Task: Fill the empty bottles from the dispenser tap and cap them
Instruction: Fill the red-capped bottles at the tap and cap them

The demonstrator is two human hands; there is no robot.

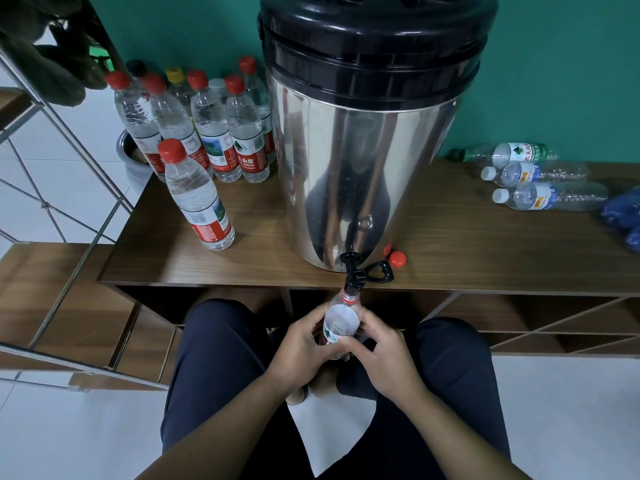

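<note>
1. Head view: your left hand and right hand both grip the open bottle, fingers curled round its lower body.
2. The bottle mouth sits directly under the black tap of the steel dispenser.
3. Capped bottles stand on the surface at left; three bottles lie at right. Two loose red caps lie beside the dispenser base.

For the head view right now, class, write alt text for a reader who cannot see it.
Both hands, left hand and right hand, hold an uncapped bottle under the steel dispenser's black tap. Capped bottles stand on the wooden table.
</note>
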